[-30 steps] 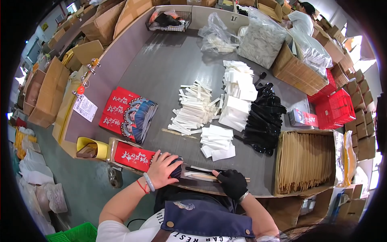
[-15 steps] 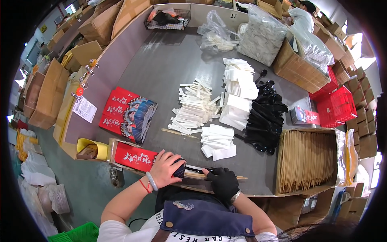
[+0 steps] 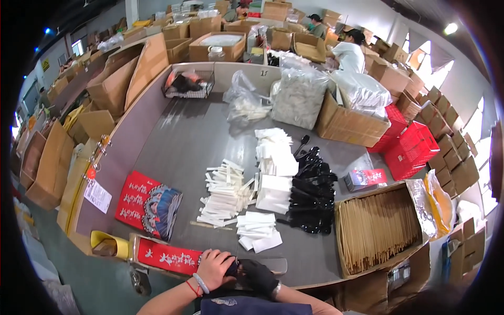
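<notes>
Clasping the red packet beneath it, left grip, right grip just beside, its closure unclear

1. Bright room, windows blazing white on the right!
2. Up top, a lamp glares.
3. Silvery bag catching highlights.
4. Fisheye bends the edges; corners drop to black.
</notes>
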A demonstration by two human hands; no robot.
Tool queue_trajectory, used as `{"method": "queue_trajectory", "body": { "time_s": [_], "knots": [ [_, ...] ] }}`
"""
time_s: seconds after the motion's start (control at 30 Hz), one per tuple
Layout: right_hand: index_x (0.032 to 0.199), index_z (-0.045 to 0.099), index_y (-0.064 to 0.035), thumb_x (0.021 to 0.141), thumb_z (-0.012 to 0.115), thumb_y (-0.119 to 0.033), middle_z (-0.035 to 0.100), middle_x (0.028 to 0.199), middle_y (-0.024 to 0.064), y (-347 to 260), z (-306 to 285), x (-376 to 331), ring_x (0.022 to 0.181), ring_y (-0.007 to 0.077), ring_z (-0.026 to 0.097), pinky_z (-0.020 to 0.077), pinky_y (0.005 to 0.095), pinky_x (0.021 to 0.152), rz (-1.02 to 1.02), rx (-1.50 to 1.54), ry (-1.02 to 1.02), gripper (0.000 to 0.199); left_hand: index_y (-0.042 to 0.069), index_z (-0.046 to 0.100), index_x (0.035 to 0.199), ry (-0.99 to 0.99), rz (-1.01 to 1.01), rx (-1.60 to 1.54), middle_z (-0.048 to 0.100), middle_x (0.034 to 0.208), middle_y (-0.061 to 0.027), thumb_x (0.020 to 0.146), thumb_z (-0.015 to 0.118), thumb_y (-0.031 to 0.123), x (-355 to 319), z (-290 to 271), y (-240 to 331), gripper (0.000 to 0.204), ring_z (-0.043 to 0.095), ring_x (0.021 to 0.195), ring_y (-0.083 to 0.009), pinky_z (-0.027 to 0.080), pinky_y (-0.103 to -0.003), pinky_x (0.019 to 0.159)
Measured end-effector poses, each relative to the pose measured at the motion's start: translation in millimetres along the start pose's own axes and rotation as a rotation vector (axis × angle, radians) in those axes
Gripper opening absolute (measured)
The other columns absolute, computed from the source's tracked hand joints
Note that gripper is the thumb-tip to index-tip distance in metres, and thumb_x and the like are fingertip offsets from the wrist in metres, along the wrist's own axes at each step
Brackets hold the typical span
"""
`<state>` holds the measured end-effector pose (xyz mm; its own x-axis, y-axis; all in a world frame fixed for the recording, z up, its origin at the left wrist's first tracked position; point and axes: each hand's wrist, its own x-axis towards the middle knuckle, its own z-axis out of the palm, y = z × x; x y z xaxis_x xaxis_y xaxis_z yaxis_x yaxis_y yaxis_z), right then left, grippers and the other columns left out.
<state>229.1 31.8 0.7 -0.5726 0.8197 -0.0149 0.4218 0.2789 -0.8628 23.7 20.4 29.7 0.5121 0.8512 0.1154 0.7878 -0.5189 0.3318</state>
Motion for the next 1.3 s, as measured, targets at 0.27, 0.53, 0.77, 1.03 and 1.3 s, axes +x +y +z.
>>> {"method": "queue_trajectory", "body": {
  "time_s": [0.27,0.53,0.77,1.03,1.3],
  "knots": [
    [0.088,0.071,-0.0135,0.075,0.075,-0.024,0.067,0.091,0.0117,13,-19,-37,0.084,0.0320,0.064,0.0520,0.0397,0.073,0.411,-0.246,0.199,0.017,0.010,0.059,0.118,-0.096,-0.016,0.047,0.055,0.119,-0.0050,0.061,0.080,0.041,1,-3,1,0.068,0.048,0.109,-0.0271,0.038,-0.045,0.092],
    [0.093,0.064,-0.0063,0.077,0.073,-0.025,0.062,0.088,0.0142,3,-35,-23,0.083,0.0334,0.063,0.0503,0.0416,0.073,0.453,-0.221,0.311,0.027,0.009,0.057,0.120,-0.103,-0.061,0.022,0.054,0.121,-0.0065,0.058,0.082,0.038,8,-8,-3,0.073,0.049,0.110,-0.0282,0.039,-0.044,0.092],
    [0.101,0.059,-0.0038,0.077,0.074,-0.016,0.060,0.097,0.0156,4,17,-6,0.089,0.0338,0.061,0.0487,0.0419,0.077,0.269,0.337,0.213,0.030,0.011,0.057,0.120,-0.095,-0.031,0.030,0.055,0.118,-0.0053,0.054,0.085,0.032,16,4,1,0.074,0.050,0.106,-0.0274,0.040,-0.043,0.089],
    [0.111,0.059,-0.0149,0.062,0.079,-0.044,0.061,0.106,0.0071,-22,-40,0,0.104,0.0251,0.056,0.0411,0.0442,0.082,0.012,-0.740,0.017,0.061,0.018,0.062,0.106,-0.443,0.072,0.126,0.056,0.101,-0.0118,0.075,0.066,0.018,39,-22,9,0.031,0.056,0.093,-0.0312,0.046,-0.042,0.076],
    [0.108,0.058,-0.0142,0.060,0.080,-0.043,0.060,0.103,0.0068,-20,-95,-32,0.102,0.0285,0.054,0.0369,0.0444,0.088,0.146,-0.684,0.139,0.060,0.012,0.062,0.095,-0.367,0.062,0.239,0.054,0.105,-0.0110,0.069,0.066,0.011,49,-89,-49,0.026,0.052,0.102,-0.0324,0.047,-0.045,0.080]
  ]
}}
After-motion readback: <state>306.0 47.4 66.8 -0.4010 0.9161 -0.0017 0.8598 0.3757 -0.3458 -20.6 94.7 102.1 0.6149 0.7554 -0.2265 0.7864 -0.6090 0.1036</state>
